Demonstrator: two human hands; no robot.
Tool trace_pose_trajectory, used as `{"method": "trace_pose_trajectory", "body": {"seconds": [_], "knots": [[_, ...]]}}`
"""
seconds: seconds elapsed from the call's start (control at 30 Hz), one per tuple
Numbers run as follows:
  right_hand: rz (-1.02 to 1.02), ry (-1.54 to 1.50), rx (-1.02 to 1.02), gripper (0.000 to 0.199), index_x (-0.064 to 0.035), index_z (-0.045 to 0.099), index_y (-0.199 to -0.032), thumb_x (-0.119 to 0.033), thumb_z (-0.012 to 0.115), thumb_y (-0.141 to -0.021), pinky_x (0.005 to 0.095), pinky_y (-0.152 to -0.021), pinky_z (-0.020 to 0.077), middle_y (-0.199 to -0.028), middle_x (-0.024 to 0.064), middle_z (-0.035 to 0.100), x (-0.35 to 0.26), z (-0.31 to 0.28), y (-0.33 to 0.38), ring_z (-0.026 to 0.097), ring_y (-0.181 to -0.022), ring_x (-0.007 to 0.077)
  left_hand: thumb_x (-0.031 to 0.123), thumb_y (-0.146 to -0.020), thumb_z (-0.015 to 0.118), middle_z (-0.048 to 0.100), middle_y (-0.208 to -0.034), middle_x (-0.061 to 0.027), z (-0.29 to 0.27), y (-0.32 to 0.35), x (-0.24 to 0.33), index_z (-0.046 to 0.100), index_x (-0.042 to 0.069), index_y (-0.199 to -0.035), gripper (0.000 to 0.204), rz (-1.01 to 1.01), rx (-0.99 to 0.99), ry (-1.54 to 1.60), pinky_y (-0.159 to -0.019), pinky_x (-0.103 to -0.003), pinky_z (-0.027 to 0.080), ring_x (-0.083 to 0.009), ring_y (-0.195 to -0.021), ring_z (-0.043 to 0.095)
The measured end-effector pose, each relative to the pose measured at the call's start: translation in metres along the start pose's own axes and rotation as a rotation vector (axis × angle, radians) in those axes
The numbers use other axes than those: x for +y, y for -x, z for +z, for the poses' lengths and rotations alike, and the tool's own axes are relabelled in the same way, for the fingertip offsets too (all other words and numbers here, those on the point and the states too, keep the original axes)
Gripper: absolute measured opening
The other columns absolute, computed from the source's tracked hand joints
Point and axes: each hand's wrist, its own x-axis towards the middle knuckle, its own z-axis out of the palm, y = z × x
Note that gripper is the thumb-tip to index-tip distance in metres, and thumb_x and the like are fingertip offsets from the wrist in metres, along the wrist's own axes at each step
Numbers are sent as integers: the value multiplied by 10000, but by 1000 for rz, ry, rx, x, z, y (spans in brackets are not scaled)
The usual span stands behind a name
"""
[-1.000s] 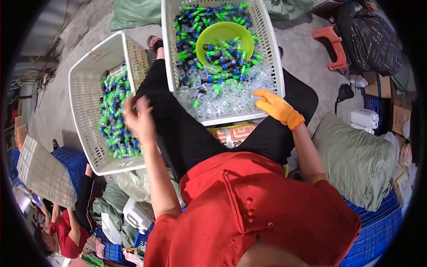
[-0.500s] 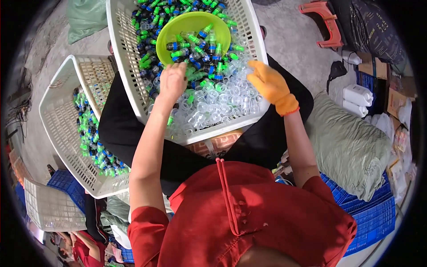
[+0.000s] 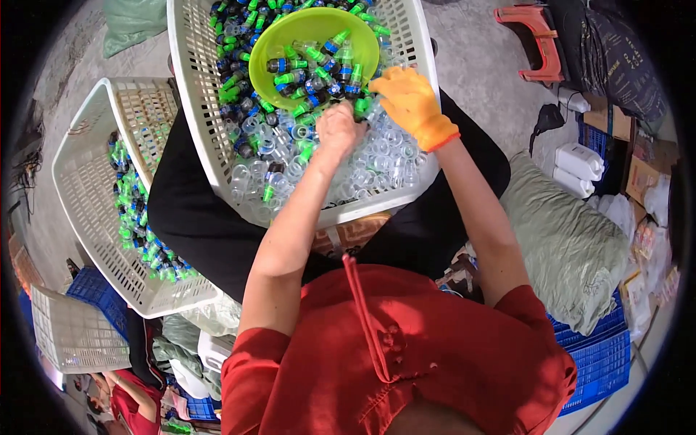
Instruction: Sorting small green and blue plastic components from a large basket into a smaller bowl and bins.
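two hands in lap basket [image 3: 196, 109]: bare left hand [image 3: 339, 129] curled on clear caps [image 3: 377, 163], gloved right hand [image 3: 409, 101] closure unclear. green bowl [image 3: 313, 54] part-filled, side basket [image 3: 87, 181] holds finished pieces; many caps left.

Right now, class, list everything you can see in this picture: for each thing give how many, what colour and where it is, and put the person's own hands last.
Lap basket: one, white, on the person's lap, top centre.
Bowl: one, lime green, inside the lap basket, holding small parts.
Clear rings: many, see-through, in the lap basket's near half.
Green and dark parts: many, around the bowl.
Side basket: one, white, to the left, with green parts along its lower side.
Stool: one, red, top right.
Sack: one, grey-green, right.
Crate: one, blue, lower right.
Left hand: bare, down among the clear rings.
Right hand: orange glove, at the bowl's edge.
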Motion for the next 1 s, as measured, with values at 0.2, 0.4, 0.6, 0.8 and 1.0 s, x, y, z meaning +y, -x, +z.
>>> {"method": "trace_pose_trajectory", "body": {"seconds": [0.2, 0.4, 0.6, 0.8, 1.0], "knots": [[-136, 315, -97, 184, -95, 639, -927, -98, 595, -748, 356, -892, 397, -957, 76, 626, -9, 3, -4, 557, -928, 272, 247, -832, 611, 629, -958, -149, -30, 39, -34, 523, 36, -1111, 361, 66, 97, 754, -700, -401, 488, -305, -801, 591], [-15, -430, -132, 199, -83, 645, -986, -108, 616, -791, 349, -854, 422, -954, 83, 623, -42, -72, 22, 571, -887, 275, 233, -888, 533, 619, -902, -155, -97, 127, -29, 468, 72, -1244, 396, 27, -149, 930, -657, -368, 473, -255, -750, 582], [-257, -753, -154, 324, -86, 594, -1075, -201, 680, -784, 324, -725, 467, -901, 43, 617, -106, -134, 73, 588, -790, 235, 77, -758, 620, 621, -768, -133, -93, 190, -23, 525, 51, -1052, 311, 462, -27, 405, -578, -378, 457, -286, -643, 588], [-302, -600, -3, 331, -48, 611, -1045, -197, 704, -765, 308, -741, 465, -962, 72, 624, -143, -139, 88, 564, -753, 258, 42, -680, 663, 609, -673, -128, -101, 213, -12, 542, 28, -912, 262, 398, -61, 330, -570, -407, 456, -327, -590, 574], [-504, -454, 115, 359, -50, 610, -1048, -252, 702, -766, 319, -758, 465, -986, 66, 626, -139, -171, 42, 576, -773, 255, 66, -679, 679, 615, -671, -134, -120, 203, -13, 553, 14, -875, 239, 430, 90, 412, -580, -409, 456, -348, -601, 586]]}}
